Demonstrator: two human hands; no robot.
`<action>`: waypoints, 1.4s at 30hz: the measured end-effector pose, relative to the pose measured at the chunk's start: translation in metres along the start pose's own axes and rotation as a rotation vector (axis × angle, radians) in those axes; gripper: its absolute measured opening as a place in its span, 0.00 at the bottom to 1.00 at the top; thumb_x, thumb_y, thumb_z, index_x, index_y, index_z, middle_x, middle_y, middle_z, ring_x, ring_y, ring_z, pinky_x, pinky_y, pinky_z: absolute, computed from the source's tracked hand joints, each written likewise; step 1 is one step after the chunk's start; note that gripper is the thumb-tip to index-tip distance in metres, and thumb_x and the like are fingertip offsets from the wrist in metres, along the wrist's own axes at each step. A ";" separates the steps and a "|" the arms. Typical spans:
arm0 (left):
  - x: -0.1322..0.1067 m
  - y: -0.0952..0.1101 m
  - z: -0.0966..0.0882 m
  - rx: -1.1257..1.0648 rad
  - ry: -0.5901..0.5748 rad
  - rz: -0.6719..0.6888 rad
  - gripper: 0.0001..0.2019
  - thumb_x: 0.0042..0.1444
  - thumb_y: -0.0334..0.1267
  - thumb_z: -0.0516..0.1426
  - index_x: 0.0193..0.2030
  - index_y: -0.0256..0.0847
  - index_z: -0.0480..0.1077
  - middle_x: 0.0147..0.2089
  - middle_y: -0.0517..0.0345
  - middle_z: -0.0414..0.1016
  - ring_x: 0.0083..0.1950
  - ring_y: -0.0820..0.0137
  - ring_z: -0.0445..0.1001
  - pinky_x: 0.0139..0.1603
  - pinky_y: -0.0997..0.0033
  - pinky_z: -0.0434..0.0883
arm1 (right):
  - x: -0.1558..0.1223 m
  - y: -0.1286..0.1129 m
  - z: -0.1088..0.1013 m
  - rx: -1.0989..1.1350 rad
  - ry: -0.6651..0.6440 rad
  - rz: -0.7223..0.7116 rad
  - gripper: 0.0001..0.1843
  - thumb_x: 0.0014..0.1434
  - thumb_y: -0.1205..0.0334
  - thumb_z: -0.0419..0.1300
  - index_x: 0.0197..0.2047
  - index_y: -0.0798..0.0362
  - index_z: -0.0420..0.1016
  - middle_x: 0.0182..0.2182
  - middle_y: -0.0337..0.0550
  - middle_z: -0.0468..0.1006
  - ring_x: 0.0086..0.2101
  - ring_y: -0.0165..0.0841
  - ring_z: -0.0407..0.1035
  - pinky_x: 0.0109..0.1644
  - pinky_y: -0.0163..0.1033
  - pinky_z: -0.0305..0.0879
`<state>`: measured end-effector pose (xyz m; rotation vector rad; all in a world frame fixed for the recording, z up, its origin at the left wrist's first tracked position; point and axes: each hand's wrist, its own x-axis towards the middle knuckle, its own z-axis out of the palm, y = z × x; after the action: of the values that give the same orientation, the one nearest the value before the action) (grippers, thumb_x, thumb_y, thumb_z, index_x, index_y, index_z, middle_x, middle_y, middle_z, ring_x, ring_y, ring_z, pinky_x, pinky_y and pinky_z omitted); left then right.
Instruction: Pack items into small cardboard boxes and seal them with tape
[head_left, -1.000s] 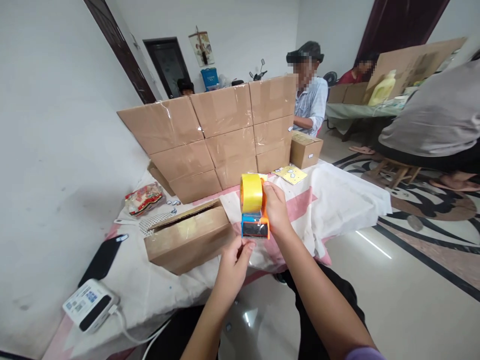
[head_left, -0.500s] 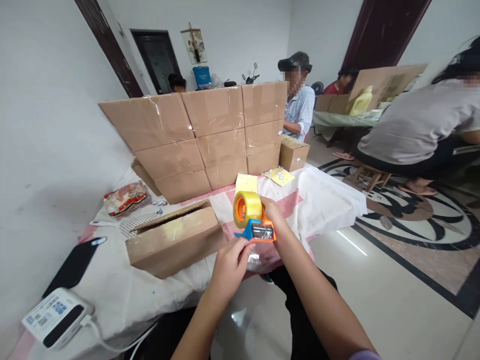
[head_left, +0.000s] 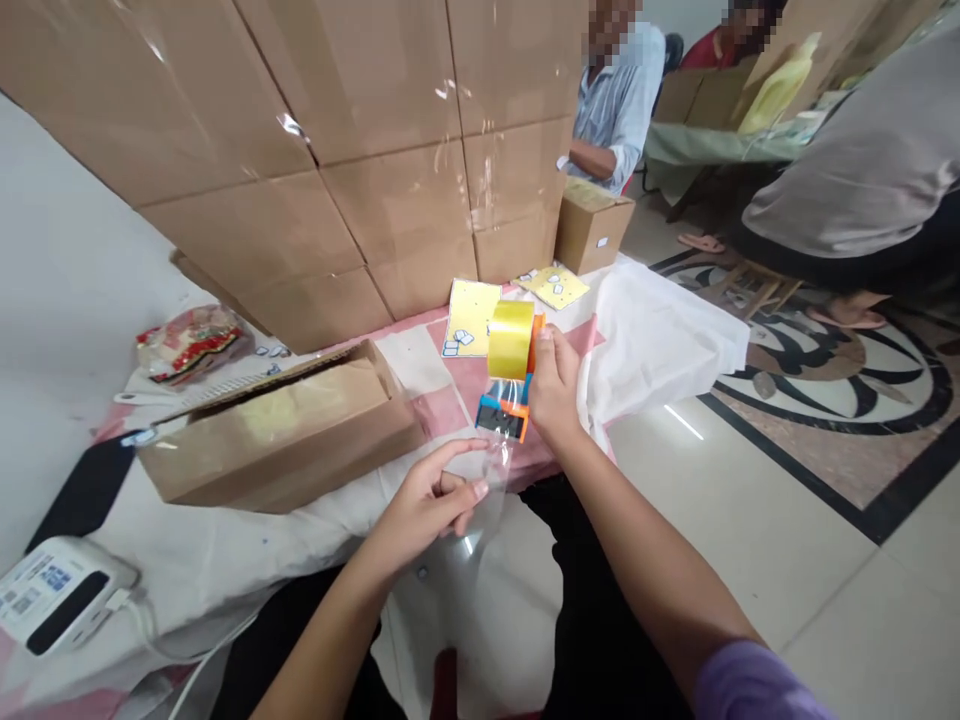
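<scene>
My right hand [head_left: 553,385] is wrapped round the handle of an orange and blue tape dispenser [head_left: 504,420], which carries a yellow-looking roll of packing tape [head_left: 511,340]. A clear strip of tape [head_left: 498,478] hangs from the dispenser's dark roller end. Beside this strip is my left hand [head_left: 431,495], its index finger stretched out and its thumb apart from it. Both fingertips are at the strip's edge. Left of my hands, a long cardboard box [head_left: 300,440] lies on the cloth-covered table [head_left: 247,560], with a dark gap along its upper back edge.
Stacked cardboard boxes [head_left: 397,200] form a wall at the back. Yellow cards [head_left: 472,315], a small box [head_left: 592,230] and a red-printed plastic bag [head_left: 195,345] lie before it. A white device [head_left: 64,595] with a cable sits front left. Other people [head_left: 630,90] sit beyond.
The view has tilted down and closer. My left hand has come away from the dispenser, its fingers spreading, and a clear strip now hangs out. The dispenser has turned in my right hand.
</scene>
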<state>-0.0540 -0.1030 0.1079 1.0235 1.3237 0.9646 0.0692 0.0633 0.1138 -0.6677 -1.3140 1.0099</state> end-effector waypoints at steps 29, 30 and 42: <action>0.008 -0.012 -0.007 0.126 0.158 -0.024 0.25 0.59 0.58 0.57 0.46 0.36 0.77 0.12 0.71 0.53 0.14 0.78 0.50 0.16 0.77 0.49 | -0.014 -0.012 0.020 0.397 -0.160 0.198 0.20 0.58 0.50 0.67 0.44 0.47 0.62 0.36 0.38 0.74 0.36 0.34 0.75 0.40 0.42 0.77; 0.009 -0.013 -0.006 0.148 0.172 -0.004 0.26 0.60 0.59 0.56 0.43 0.35 0.78 0.12 0.70 0.53 0.15 0.78 0.51 0.17 0.77 0.51 | -0.014 -0.013 0.021 0.407 -0.159 0.212 0.20 0.58 0.50 0.67 0.44 0.47 0.62 0.35 0.37 0.74 0.35 0.34 0.75 0.39 0.41 0.77; 0.011 -0.009 -0.001 0.297 0.298 0.101 0.25 0.60 0.55 0.56 0.20 0.38 0.69 0.15 0.65 0.59 0.18 0.77 0.57 0.23 0.75 0.55 | -0.018 -0.015 0.023 0.334 -0.146 0.249 0.18 0.61 0.49 0.63 0.45 0.48 0.62 0.36 0.38 0.73 0.34 0.33 0.74 0.36 0.39 0.76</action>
<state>-0.0548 -0.0946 0.0958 1.2139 1.7126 1.0462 0.0509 0.0375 0.1226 -0.5158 -1.1660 1.4662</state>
